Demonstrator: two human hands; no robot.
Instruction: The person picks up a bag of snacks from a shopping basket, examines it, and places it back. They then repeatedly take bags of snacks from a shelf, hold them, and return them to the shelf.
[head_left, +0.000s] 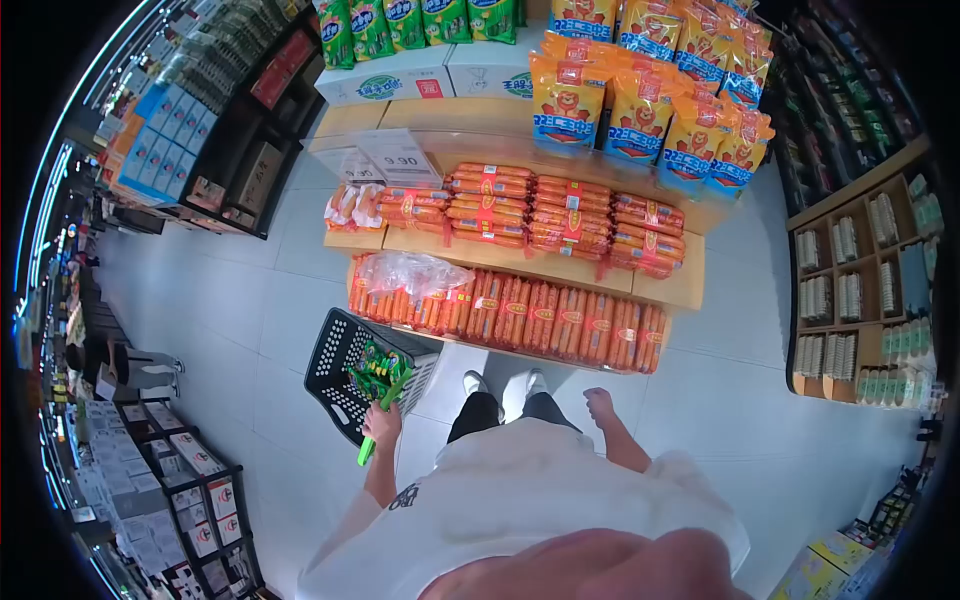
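Observation:
My left hand (382, 424) is closed around the bright green handle (366, 452) of a dark shopping basket (328, 365). The basket stands to the left of my feet, and several green packets (378, 368) lie in it. To the right of my body hangs my right hand (599, 405), its fingers curled in with nothing visible in them. Ahead of both hands is a low shelf row of red-wrapped sausage packs (540, 312). A crumpled clear plastic bag (405, 274) lies over the left part of that row.
More sausage packs (570, 218) are stacked one tier up, beside a price sign (400, 157). Orange-yellow snack bags (637, 115) and green bags (402, 22) stand higher. Shelving holds boxes (198, 468) at left and a wooden rack (850, 285) is at right. Another person's legs (152, 362) show far left.

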